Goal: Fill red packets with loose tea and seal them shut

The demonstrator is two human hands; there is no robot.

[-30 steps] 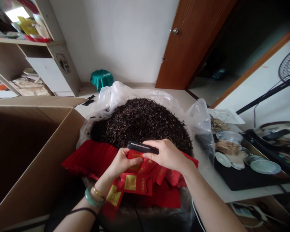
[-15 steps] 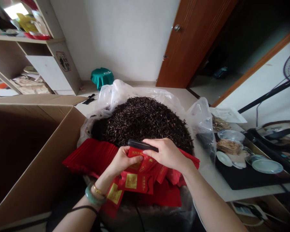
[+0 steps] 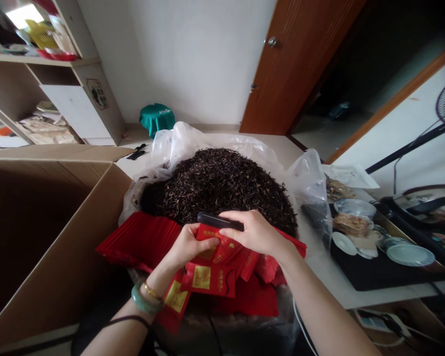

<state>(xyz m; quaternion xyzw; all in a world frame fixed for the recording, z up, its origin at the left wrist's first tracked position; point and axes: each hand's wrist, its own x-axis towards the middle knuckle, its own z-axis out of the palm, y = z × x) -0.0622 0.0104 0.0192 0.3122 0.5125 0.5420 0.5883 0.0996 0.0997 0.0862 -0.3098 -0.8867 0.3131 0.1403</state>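
Note:
My left hand point(image 3: 187, 244) pinches a small red tea packet point(image 3: 206, 231) with gold print, its thumb lying across the front. My right hand point(image 3: 254, 232) is closed around a slim black handheld bag sealer point(image 3: 210, 221), which lies across the packet's top edge. Below my hands, more red packets point(image 3: 222, 282) with gold labels overlap in a loose pile. A tight row of red packets point(image 3: 141, 240) stands to the left. Directly behind is a large heap of dark, twisted tea leaves point(image 3: 222, 183) in a clear plastic bag point(image 3: 180, 136).
An open cardboard box point(image 3: 96, 217) stands close on my left. To the right, a black tray point(image 3: 356, 277) holds lidded bowls and a small white dish point(image 3: 343, 244). A teal bin point(image 3: 156, 118) sits by the wall near a wooden door point(image 3: 296, 54).
The sealer and my right hand have shifted very slightly at the packet's top edge. My left hand keeps its hold on the packet.

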